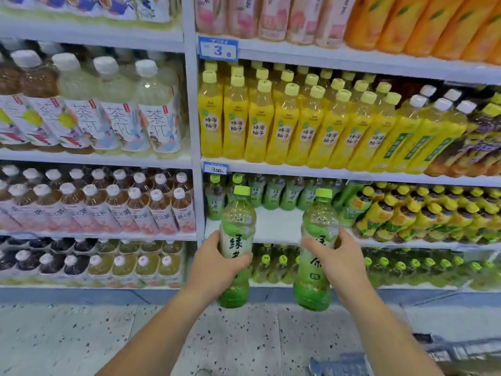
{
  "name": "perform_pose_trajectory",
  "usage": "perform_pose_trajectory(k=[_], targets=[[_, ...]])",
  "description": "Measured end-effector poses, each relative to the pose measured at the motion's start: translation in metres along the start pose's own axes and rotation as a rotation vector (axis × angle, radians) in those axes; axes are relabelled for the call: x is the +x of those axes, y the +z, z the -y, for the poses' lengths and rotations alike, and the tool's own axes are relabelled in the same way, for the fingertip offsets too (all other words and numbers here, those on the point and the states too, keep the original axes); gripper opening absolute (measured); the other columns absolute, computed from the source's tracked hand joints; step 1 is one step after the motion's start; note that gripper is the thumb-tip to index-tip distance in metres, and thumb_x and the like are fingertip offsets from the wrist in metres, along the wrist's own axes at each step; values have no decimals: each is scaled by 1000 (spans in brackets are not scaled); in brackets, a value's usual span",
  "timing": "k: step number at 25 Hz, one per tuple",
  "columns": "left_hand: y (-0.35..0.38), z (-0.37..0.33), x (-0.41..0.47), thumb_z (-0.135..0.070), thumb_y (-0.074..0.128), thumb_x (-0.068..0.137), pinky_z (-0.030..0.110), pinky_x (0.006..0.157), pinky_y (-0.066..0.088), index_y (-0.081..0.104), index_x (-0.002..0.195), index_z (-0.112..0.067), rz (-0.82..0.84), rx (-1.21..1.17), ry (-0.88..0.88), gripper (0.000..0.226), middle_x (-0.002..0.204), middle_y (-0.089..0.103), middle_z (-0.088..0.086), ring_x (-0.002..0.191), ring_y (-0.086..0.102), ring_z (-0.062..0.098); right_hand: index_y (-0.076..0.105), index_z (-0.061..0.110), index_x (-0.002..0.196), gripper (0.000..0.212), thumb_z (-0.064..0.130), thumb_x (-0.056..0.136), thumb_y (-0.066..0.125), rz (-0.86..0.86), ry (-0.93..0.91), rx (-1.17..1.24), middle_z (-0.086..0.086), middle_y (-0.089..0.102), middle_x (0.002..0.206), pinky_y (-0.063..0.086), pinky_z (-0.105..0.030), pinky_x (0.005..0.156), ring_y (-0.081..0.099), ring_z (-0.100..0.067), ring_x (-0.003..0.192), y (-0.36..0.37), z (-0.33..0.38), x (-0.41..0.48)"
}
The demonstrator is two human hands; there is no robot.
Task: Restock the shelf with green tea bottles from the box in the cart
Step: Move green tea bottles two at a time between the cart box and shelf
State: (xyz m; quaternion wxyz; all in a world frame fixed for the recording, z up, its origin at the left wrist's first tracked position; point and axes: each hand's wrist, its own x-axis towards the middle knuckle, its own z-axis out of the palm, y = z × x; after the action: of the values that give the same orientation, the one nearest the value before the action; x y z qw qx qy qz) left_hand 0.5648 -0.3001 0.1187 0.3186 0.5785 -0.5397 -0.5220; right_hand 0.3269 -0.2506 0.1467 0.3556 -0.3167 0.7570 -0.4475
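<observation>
You hold two green tea bottles (237, 218), one in your left grip (217, 264), one in your right grip (339, 261). Above, eight yellow bottles (260, 131) front their row; two blue price tags (218, 50) show plainly.

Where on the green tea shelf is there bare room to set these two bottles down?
Free: the bare white shelf front, bordered by the green tea row behind, the shelf post left and the yellow-capped bottles right. Crowded: the yellow bottles above and pink-label bottles left fill their shelves to the edge.
</observation>
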Motion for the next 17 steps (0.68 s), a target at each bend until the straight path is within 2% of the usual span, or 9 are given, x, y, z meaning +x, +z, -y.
perform_pose_trajectory(k=[3,5,8,11,15,17], targets=[[5,17,36,-49,84,58,32,68,59,65,98,-33,-29,50,-14,47,86,75,-21,75,71,1,65,44,94,41,58,59,80,30,4,-26,23,72,85,57,-35,66,69,0,73,23,-13,34],[13,31,58,-42,88,65,25,63,56,64,97,-33,-18,98,-11,41,87,73,-26,74,70,-3,64,50,93,40,60,58,79,63,-11,-49,27,71,84,52,-29,60,67,5,71,33,-28,56],[30,53,95,-36,89,71,15,55,51,62,95,-35,-36,181,12,36,87,70,-30,74,68,-6,67,43,94,36,51,63,83,111,-14,-93,23,73,83,51,-26,59,69,1,72,47,-54,96],[51,68,132,-39,87,72,19,53,54,61,91,-33,-60,240,29,33,82,69,-29,69,67,-4,68,37,97,33,43,69,85,150,-34,-157,24,72,83,49,-22,58,67,4,71,60,-78,138],[79,93,180,-41,86,73,11,36,37,58,82,-28,-111,300,79,32,66,65,-30,54,62,-7,66,36,90,28,43,72,86,170,-119,-184,32,67,72,42,-10,46,63,11,64,77,-107,190],[91,101,203,-40,87,73,10,38,37,62,86,-26,-131,323,125,31,67,68,-20,57,62,-6,64,33,86,29,44,71,86,166,-165,-185,28,67,68,44,-16,51,62,8,61,85,-116,212]])
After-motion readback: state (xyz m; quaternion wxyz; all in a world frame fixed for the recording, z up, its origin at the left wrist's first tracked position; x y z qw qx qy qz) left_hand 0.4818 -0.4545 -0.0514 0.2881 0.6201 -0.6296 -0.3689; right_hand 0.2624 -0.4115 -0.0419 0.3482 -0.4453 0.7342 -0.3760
